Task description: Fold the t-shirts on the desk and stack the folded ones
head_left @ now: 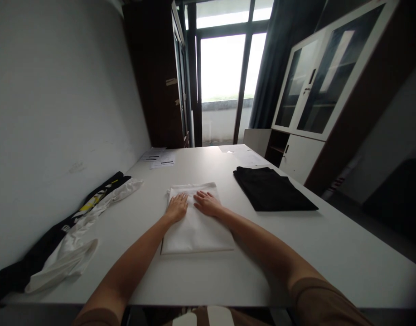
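A white cloth (197, 233), folded into a flat rectangle, lies on the white table in front of me. My left hand (177, 207) rests flat on its upper left part, fingers stretched out. My right hand (207, 203) lies flat on the upper middle to right, fingers pointing up and to the left. Both palms press on the fabric, and neither hand grips anything. To the right lies a folded black cloth (271, 190), apart from the white one and untouched.
Along the wall at the left edge lie a crumpled white garment (72, 246) and a black garment with yellow print (92, 199). Paper sheets (163, 158) lie at the table's far left, more paper (250, 157) at the far right. A cabinet (306, 86) stands at right.
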Demonstrator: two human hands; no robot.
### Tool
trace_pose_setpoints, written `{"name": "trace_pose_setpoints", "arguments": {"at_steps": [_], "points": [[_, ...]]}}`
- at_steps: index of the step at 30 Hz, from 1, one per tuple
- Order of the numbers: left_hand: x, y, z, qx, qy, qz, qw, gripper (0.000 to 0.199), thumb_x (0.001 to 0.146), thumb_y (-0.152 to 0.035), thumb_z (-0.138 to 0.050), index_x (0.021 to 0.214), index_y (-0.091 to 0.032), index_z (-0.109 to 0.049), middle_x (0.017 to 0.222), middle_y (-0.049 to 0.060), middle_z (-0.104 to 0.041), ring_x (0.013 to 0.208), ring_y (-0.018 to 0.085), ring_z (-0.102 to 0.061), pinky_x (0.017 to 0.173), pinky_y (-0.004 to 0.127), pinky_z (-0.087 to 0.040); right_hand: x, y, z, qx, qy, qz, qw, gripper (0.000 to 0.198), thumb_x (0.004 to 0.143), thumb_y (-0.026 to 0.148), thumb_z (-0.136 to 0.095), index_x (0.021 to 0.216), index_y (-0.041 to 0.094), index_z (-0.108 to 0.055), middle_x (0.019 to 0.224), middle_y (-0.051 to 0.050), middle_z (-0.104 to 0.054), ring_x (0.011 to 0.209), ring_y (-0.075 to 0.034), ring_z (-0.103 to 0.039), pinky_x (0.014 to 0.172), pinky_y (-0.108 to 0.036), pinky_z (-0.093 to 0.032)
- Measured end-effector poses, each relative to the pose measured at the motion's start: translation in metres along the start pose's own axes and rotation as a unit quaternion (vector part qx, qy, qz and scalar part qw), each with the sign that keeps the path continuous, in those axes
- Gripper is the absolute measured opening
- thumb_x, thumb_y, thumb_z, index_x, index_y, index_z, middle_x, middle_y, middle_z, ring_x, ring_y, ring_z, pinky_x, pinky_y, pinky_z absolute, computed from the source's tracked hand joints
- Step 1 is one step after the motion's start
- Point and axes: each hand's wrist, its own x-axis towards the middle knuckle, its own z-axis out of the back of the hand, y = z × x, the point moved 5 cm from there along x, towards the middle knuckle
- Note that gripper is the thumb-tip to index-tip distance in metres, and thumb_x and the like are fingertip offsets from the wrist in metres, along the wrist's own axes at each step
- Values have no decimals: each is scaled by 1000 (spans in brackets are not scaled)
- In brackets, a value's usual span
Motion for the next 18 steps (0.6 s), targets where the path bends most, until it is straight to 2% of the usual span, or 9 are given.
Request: {"name": "trace_pose_setpoints", "arguments": {"at_steps": [4, 10, 14, 18], "points": [[3, 8, -1, 0, 5, 4, 1000, 56, 107, -37, -33, 161, -22, -39, 170, 9, -30, 156, 32, -28, 127, 57, -18, 1, -10, 1, -6, 9, -30, 1000, 63, 104, 59, -41, 158, 27, -45, 167, -10, -35, 155, -30, -28, 125, -52, -21], [8, 21, 0, -3, 19, 27, 999, 62, 106, -51, -35, 161, -24, -37, 170, 10, -28, 157, 32, -25, 127, 57, -16, 4, -41, 5, -12, 21, -88, 996, 65, 103, 63, -39, 159, 28, -44, 169, -8, -31, 157, -29, -24, 125, -51, -19], [12, 35, -1, -11, 30, 60, 998, 65, 105, -56, -34, 163, -26, -34, 171, 10, -26, 158, 33, -22, 126, 57, -19, 2, -61, 8, -7, 28, -136, 990, 66, 104, 62, -37, 161, 27, -40, 171, -8, -26, 158, -28, -20, 125, -51, -19], [12, 45, -1, -9, 32, 82, 996, 67, 105, -57, -32, 163, -25, -32, 172, 10, -23, 159, 32, -18, 126, 57, -19, -1, -66, 11, -17, 12, -147, 989, 64, 105, 58, -38, 158, 24, -44, 170, -10, -28, 158, -29, -20, 125, -52, -20]]}}
